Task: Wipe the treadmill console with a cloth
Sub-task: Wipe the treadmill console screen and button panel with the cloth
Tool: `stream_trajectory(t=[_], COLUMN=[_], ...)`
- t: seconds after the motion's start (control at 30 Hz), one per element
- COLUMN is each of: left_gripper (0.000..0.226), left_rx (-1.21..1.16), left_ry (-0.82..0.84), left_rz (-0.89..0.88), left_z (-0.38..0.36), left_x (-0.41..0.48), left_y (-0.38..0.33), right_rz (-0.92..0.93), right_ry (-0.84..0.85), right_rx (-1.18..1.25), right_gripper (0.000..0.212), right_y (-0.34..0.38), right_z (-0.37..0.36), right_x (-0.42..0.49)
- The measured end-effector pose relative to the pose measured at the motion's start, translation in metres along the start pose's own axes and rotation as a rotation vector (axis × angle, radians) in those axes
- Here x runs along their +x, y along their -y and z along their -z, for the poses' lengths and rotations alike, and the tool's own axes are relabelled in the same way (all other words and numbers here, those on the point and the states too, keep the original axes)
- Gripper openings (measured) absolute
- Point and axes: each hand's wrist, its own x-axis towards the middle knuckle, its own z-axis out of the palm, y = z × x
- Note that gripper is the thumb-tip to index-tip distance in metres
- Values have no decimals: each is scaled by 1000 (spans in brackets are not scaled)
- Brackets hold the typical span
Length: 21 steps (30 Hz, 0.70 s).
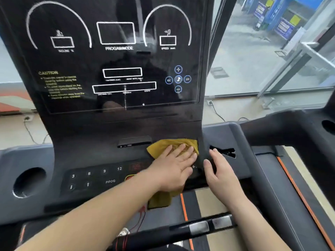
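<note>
The black treadmill console fills the view, its glossy display panel above and a button pad below. A yellow cloth lies on the lower right part of the console, beside the small port ledge. My left hand presses flat on the cloth with fingers spread, and a tail of cloth hangs under my wrist. My right hand rests open on the console's right edge, just right of the cloth and apart from it.
A round cup holder sits in the grey tray at left. The number and PROG buttons lie left of my left hand. A handlebar with metal sensors crosses below. A red cord hangs near it. Windows stand to the right.
</note>
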Motion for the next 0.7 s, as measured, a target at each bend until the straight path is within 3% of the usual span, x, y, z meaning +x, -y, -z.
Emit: stream_trajectory(t=[0.17,0.27,0.33,0.43,0.5,0.57,0.7], left_gripper=[63,67,64,61,67,81,60], left_rx=[-2,36,38,163,198,87,-29], left_ry=[-120,-42,-45,-152,-164,-132,-37], left_rz=[128,31,0,162,277,220,24], left_z=[-5,-25,-14,5,-3,-23,-12], left_x=[46,36,38,52,57,54,46], left_y=[-35,-67,-49,-8,-23,-62,-59], right_rz=[97,110,118,120,114,112,94], right_ry=[61,55,74,90,104,114,137], right_rx=[-16,-20,-17,8,4,-5,66], right_gripper=[50,49,50,52,53,53,50], right_y=[-32,-46,-51,-53,-54,-54,-53], right_z=[22,32,34,35,36,37,40], right_x=[12,19,20,19,23,25,25])
